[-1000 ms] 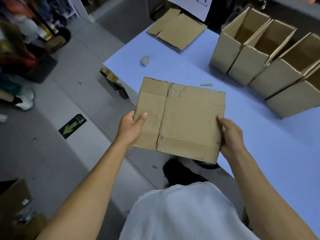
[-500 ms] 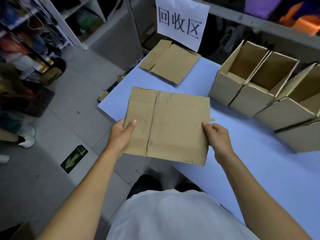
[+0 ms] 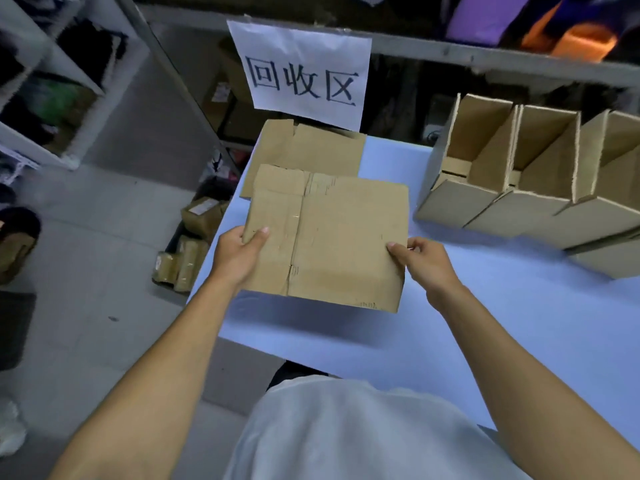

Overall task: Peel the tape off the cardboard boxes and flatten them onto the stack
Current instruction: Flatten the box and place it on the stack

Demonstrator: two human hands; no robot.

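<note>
A pale blue desk (image 3: 519, 341) fills the right of your view, with grey floor tiles to its left. Nearest to you, your white shirt (image 3: 346, 434) covers the bottom of the frame and both bare forearms reach forward over the desk's near edge.

Your left hand (image 3: 239, 258) grips the left edge of the flattened box (image 3: 339, 237): the thumb lies on top of the cardboard and the other fingers are hidden beneath it. Your right hand (image 3: 426, 265) pinches the right edge, thumb on top, the fingers curled under and only partly seen. The flattened box sits between the two hands, held roughly level above the desk and casting a shadow on it.

Just beyond, the far edge of the flattened box overlaps the stack (image 3: 311, 147) of flat cardboard lying at the desk's far left corner; you cannot tell whether the two touch or how many sheets the stack holds.

To the right stands a row of open boxes (image 3: 519, 188), flaps up, the farthest right ones cut off by the frame edge. On the floor left of the desk lie several taped parcels (image 3: 187, 251). Behind the stack hangs a white paper sign (image 3: 304, 71) with three black characters, fixed to a shelf rail whose contents are dark and blurred.
</note>
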